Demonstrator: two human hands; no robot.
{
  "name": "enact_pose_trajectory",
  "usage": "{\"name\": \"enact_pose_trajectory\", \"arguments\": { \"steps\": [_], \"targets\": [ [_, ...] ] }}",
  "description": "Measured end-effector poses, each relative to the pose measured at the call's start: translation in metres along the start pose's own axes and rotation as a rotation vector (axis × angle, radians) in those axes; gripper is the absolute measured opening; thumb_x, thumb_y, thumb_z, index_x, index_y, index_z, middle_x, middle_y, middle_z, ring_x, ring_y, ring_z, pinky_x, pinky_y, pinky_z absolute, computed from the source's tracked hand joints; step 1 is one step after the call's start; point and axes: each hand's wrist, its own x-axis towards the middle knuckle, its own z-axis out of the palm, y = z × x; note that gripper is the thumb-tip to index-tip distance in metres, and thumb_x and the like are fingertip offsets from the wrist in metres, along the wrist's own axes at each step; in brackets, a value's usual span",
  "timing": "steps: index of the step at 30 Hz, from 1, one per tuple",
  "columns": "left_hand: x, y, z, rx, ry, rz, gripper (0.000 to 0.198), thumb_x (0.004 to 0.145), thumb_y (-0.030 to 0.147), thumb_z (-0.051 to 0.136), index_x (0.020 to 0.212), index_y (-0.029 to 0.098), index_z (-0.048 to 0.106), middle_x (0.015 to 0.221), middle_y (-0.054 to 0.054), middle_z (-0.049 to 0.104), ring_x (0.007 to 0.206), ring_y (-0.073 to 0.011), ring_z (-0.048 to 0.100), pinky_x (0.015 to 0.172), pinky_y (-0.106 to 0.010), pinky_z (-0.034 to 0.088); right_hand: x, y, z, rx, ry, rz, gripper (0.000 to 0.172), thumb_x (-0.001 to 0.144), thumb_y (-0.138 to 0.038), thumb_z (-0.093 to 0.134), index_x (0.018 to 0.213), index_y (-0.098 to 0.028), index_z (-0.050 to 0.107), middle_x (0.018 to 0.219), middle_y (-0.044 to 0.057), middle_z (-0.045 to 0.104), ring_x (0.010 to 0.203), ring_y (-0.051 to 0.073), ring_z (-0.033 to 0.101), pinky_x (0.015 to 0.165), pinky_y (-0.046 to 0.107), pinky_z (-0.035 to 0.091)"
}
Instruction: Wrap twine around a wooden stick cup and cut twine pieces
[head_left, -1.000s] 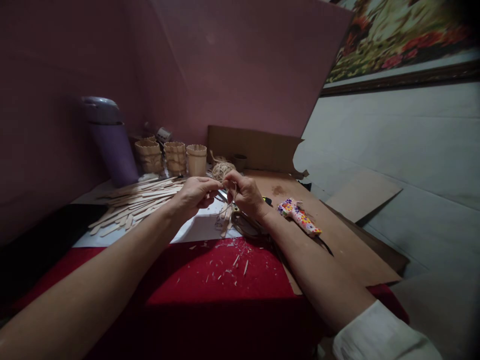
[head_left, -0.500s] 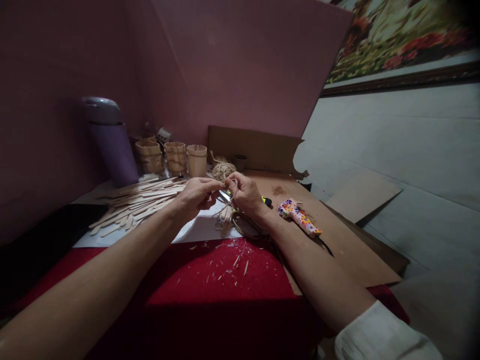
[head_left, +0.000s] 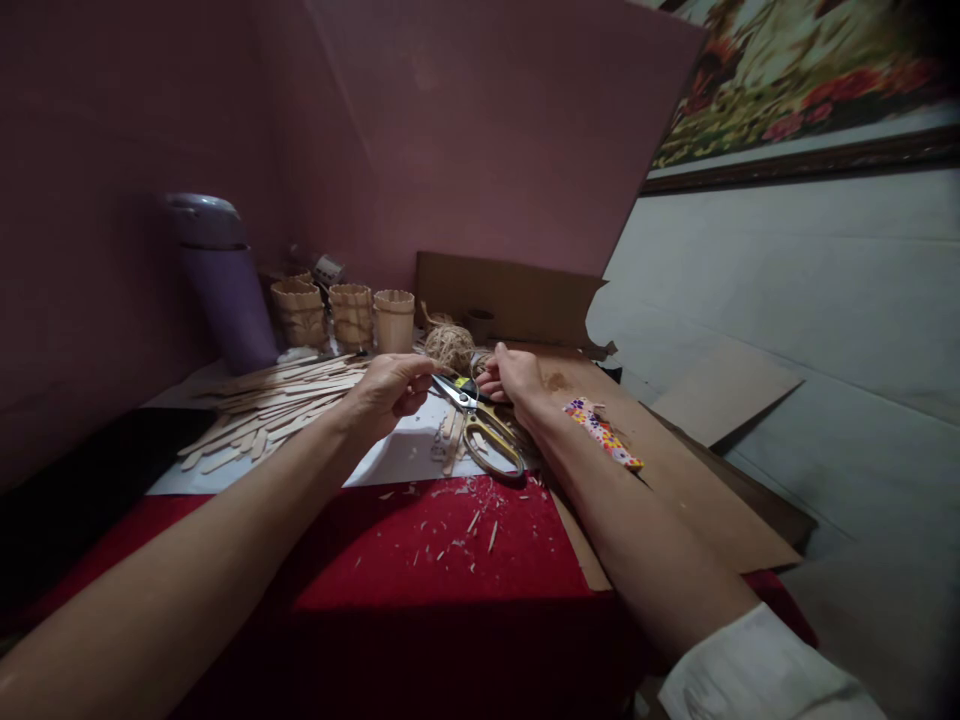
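Note:
My left hand [head_left: 397, 388] pinches the end of a thin piece of twine. To its right, my right hand [head_left: 514, 378] has its fingers bent near a loop of twine [head_left: 474, 368]; its fingertips seem to hold the strand. Below and between the hands lie scissors [head_left: 487, 440] with gold-coloured handles, their blades pointing up and left. A ball of twine [head_left: 448, 345] sits just behind the hands. Small wooden pieces [head_left: 453, 440] rest on white paper beside the scissors.
Flat wooden sticks [head_left: 262, 410] are piled on the left. Behind them stand a purple flask [head_left: 229, 300] and wooden cups [head_left: 394, 320]. A flowered object [head_left: 604, 435] lies on the brown board [head_left: 690, 500] at right. Shavings dot the red cloth [head_left: 420, 570].
My hands have moved apart, the right one shifting to the right and the left one slightly left. The scissors show more fully between them.

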Motion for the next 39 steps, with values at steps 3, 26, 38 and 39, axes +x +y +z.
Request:
{"name": "enact_pose_trajectory", "arguments": {
  "steps": [3, 26, 38, 39],
  "targets": [
    [0.0, -0.001, -0.001, 0.031, 0.049, 0.023, 0.015, 0.06, 0.011, 0.067, 0.053, 0.011, 0.053, 0.036, 0.009, 0.03, 0.028, -0.0013, 0.021, 0.03, -0.017, 0.009, -0.003, 0.002, 0.003, -0.293, 0.206, -0.43, 0.022, 0.087, -0.033, 0.048, 0.073, -0.019, 0.057, 0.079, 0.006, 0.064, 0.069, 0.016, 0.058, 0.062, 0.027, 0.043],
    [-0.001, -0.002, 0.001, 0.215, -0.025, -0.002, 0.027, 0.066, 0.016, 0.064, 0.046, 0.015, 0.046, 0.037, 0.007, 0.032, 0.027, -0.0025, 0.023, 0.03, -0.019, 0.008, -0.024, -0.007, 0.004, -0.576, -0.07, -1.194, 0.015, 0.088, -0.015, 0.039, 0.085, -0.018, 0.053, 0.087, 0.007, 0.058, 0.082, 0.018, 0.052, 0.076, 0.03, 0.04],
    [-0.003, 0.003, 0.0, 0.028, -0.03, -0.014, 0.015, 0.065, 0.013, 0.064, 0.057, 0.012, 0.052, 0.04, 0.01, 0.028, 0.031, -0.0012, 0.021, 0.031, -0.017, 0.01, -0.024, -0.007, -0.002, -0.554, -0.088, -1.031, 0.029, 0.077, -0.001, 0.046, 0.088, -0.022, 0.063, 0.087, 0.001, 0.061, 0.077, 0.014, 0.056, 0.069, 0.025, 0.042],
    [-0.003, 0.003, 0.0, 0.01, -0.04, -0.021, 0.012, 0.066, 0.013, 0.063, 0.059, 0.012, 0.053, 0.04, 0.01, 0.027, 0.03, -0.0013, 0.021, 0.031, -0.017, 0.01, -0.024, -0.007, -0.002, -0.549, -0.085, -1.026, 0.029, 0.077, -0.001, 0.045, 0.088, -0.023, 0.063, 0.086, 0.001, 0.061, 0.076, 0.013, 0.055, 0.068, 0.025, 0.042]
  ]
}}
